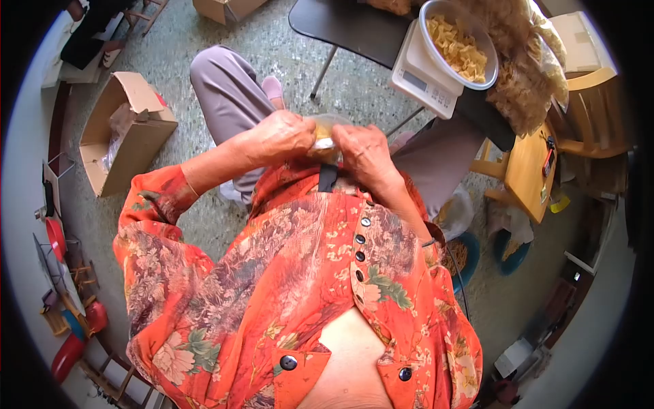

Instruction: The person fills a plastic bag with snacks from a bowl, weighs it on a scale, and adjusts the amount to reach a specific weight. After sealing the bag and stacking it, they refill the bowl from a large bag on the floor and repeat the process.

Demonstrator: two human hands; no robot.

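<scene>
My left hand (285,134) and my right hand (366,151) are close together above my lap. Between them is a small clear plastic bag (331,121) with some yellowish pieces inside. The fingers of both hands are closed at the bag's edges, one hand on each side. My fingertips are partly hidden by the backs of my hands. Up and to the right, a clear plastic bowl (492,73) of yellowish, flat dried pieces (458,51) rests on a white digital scale (436,101).
The scale stands on a black table (340,24). Large bags of brownish pieces (521,88) lie beside the bowl. A cardboard box (146,140) sits on the floor at left. Wooden chairs (589,112) and blue basins (466,262) are at right.
</scene>
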